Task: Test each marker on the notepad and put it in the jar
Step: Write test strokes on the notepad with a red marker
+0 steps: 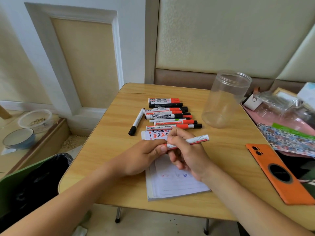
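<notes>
A white marker with red print (196, 139) lies across both my hands above the lined notepad (177, 184). My right hand (185, 150) grips its barrel. My left hand (144, 157) pinches its red cap end. The notepad bears red characters at its top and small red and blue marks lower down. Beyond it lie several red and black markers (167, 114) in a row, with one black-capped marker (136, 122) apart on the left. An empty clear plastic jar (223, 99) stands at the table's back right.
An orange phone (279, 172) lies face down at the table's right edge. Bags and a patterned sheet (286, 135) pile up to the right. A black-lined bin (34, 183) stands at the left, and bowls (20, 137) sit on the floor.
</notes>
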### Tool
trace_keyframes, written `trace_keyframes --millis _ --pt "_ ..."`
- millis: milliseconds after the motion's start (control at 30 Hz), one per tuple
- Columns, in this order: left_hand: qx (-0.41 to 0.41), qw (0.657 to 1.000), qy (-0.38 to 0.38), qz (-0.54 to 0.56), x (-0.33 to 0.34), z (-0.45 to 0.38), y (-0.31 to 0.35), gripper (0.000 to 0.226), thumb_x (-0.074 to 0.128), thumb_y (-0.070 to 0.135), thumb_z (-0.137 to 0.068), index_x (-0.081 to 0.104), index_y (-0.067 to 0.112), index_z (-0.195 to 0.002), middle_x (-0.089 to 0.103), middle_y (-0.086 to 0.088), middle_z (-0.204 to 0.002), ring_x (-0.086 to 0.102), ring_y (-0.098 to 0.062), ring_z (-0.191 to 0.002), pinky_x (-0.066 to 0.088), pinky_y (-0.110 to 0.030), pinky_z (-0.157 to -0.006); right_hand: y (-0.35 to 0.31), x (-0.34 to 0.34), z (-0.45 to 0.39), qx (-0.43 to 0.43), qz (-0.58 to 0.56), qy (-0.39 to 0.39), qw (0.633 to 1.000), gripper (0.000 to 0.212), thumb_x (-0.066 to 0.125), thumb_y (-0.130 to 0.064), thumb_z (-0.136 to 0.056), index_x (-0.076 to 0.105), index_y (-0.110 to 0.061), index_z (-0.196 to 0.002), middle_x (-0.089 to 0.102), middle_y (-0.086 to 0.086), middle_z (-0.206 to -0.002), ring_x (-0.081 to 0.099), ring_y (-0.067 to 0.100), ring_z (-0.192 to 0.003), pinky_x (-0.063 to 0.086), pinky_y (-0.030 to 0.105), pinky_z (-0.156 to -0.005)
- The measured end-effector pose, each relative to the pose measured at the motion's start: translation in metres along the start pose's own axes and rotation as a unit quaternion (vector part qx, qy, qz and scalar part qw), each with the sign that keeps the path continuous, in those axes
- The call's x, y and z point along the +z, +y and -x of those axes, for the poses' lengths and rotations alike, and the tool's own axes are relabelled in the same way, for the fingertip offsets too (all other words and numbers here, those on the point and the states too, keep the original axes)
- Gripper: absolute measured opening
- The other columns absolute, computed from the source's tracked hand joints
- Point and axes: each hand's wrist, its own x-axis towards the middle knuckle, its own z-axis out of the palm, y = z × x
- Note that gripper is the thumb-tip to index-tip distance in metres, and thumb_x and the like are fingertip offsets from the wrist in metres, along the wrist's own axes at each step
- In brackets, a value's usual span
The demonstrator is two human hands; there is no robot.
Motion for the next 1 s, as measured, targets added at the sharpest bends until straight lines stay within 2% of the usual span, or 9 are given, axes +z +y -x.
trace_keyframes --millis 200,333,467,600,633,700,800,867,1000 --pt "-0.007 0.999 -0.038 0.023 -0.007 0.001 0.003 0.027 0.038 0.032 -0.107 0.064 0.025 -0.104 0.066 0.022 -0.103 0.059 0.001 -0.101 0.041 -0.016 -0.092 0.000 0.003 0.003 -0.002 -0.013 -0.009 1.000 0.024 0.045 -0.015 -0.105 0.049 -0.018 -0.081 0.052 0.011 -0.056 0.038 0.015 -0.033 0.020 0.015 -0.039" --pt "0.062 0.994 0.039 -0.081 0.004 0.003 -0.001 0.028 0.039 0.031 -0.108 0.061 0.014 -0.104 0.064 0.009 -0.095 0.058 -0.008 -0.088 0.043 -0.024 -0.077 0.002 0.002 0.003 -0.001 -0.028 0.008 1.000 0.027 0.046 -0.014 -0.105 0.050 -0.018 -0.078 0.053 0.012 -0.056 0.037 0.015 -0.031 0.020 0.015 -0.036" --pt "0.077 0.980 0.086 -0.164 0.001 0.007 -0.007 0.030 0.034 0.044 -0.107 0.050 0.022 -0.097 0.052 0.016 -0.080 0.049 -0.004 -0.071 0.039 -0.028 -0.062 -0.001 0.001 0.005 -0.012 -0.086 0.013 0.996 0.023 0.065 -0.033 -0.098 0.054 -0.018 -0.084 0.055 0.007 -0.060 0.042 0.013 -0.037 0.023 0.017 -0.038" --pt "0.032 0.967 0.104 -0.231 -0.019 0.013 -0.014 0.037 0.024 0.053 -0.105 0.048 0.025 -0.099 0.058 0.013 -0.083 0.050 -0.011 -0.070 0.037 -0.031 -0.058 -0.007 -0.016 -0.002 -0.057 -0.038 0.148 0.987 0.024 0.069 -0.030 -0.096 0.058 -0.011 -0.088 0.061 0.005 -0.069 0.055 0.016 -0.055 0.041 0.028 -0.051" --pt "0.020 0.968 0.100 -0.227 -0.022 0.015 -0.014 0.038 0.024 0.052 -0.105 0.049 0.025 -0.099 0.059 0.011 -0.084 0.050 -0.013 -0.071 0.038 -0.032 -0.059 -0.007 -0.021 -0.004 -0.096 0.067 0.197 0.973 0.020 0.070 -0.026 -0.096 0.059 -0.011 -0.089 0.064 0.002 -0.074 0.059 0.015 -0.063 0.046 0.030 -0.058" --pt "0.008 0.969 0.096 -0.226 -0.024 0.015 -0.011 0.038 0.023 0.051 -0.105 0.049 0.025 -0.098 0.060 0.007 -0.084 0.051 -0.014 -0.072 0.040 -0.036 -0.062 -0.006 -0.028 -0.005 -0.219 0.317 0.258 0.886 0.010 0.067 -0.022 -0.096 0.061 -0.014 -0.092 0.064 -0.005 -0.088 0.061 0.013 -0.082 0.049 0.029 -0.074" --pt "0.018 0.961 0.105 -0.255 -0.019 0.011 -0.006 0.038 0.021 0.052 -0.105 0.047 0.026 -0.095 0.056 0.004 -0.078 0.048 -0.016 -0.069 0.040 -0.042 -0.062 -0.008 -0.019 -0.005 -0.366 0.523 0.129 0.759 0.013 0.063 -0.024 -0.094 0.065 -0.013 -0.102 0.061 -0.002 -0.102 0.057 0.019 -0.098 0.044 0.035 -0.088" --pt "0.027 0.962 0.109 -0.250 -0.016 0.008 -0.005 0.042 0.020 0.054 -0.104 0.049 0.024 -0.096 0.057 0.004 -0.077 0.049 -0.018 -0.070 0.042 -0.046 -0.063 -0.003 -0.008 -0.006 -0.364 0.563 0.054 0.740 0.021 0.061 -0.029 -0.096 0.065 -0.012 -0.108 0.063 -0.001 -0.101 0.058 0.022 -0.096 0.047 0.037 -0.084" --pt "0.035 0.961 0.112 -0.249 -0.012 0.007 -0.005 0.049 0.020 0.054 -0.103 0.052 0.019 -0.095 0.058 0.004 -0.078 0.049 -0.021 -0.069 0.043 -0.048 -0.063 0.005 -0.001 -0.009 -0.370 0.596 0.063 0.710 0.019 0.054 -0.030 -0.098 0.063 -0.013 -0.099 0.061 -0.001 -0.087 0.058 0.022 -0.080 0.050 0.041 -0.061"
